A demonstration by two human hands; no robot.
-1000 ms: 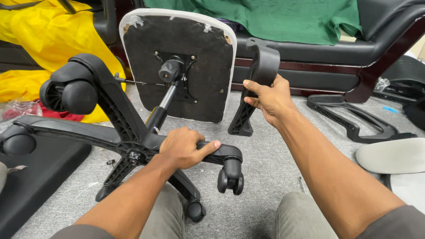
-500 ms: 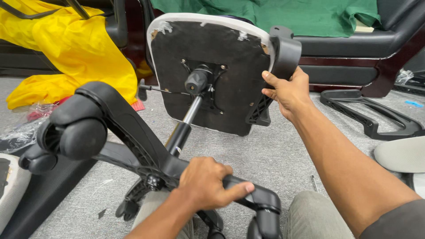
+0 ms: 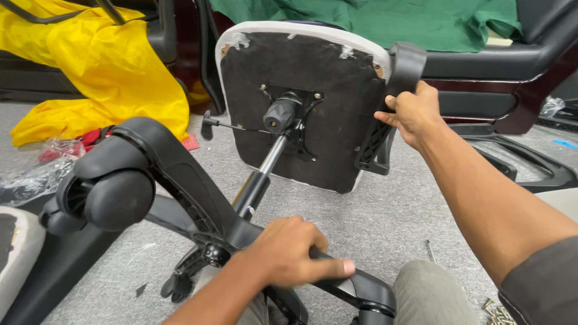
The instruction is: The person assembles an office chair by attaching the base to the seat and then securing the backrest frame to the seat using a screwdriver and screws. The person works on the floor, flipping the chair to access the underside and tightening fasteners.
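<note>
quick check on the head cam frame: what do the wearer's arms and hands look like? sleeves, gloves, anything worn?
Both hands are bare: no gloves, rings or watch visible on the left hand or the right hand. Both forearms are uncovered. A dark grey short sleeve shows at the right upper arm, at the frame's lower right corner. The left arm leaves the frame before any sleeve appears. No cables or markings.
</note>
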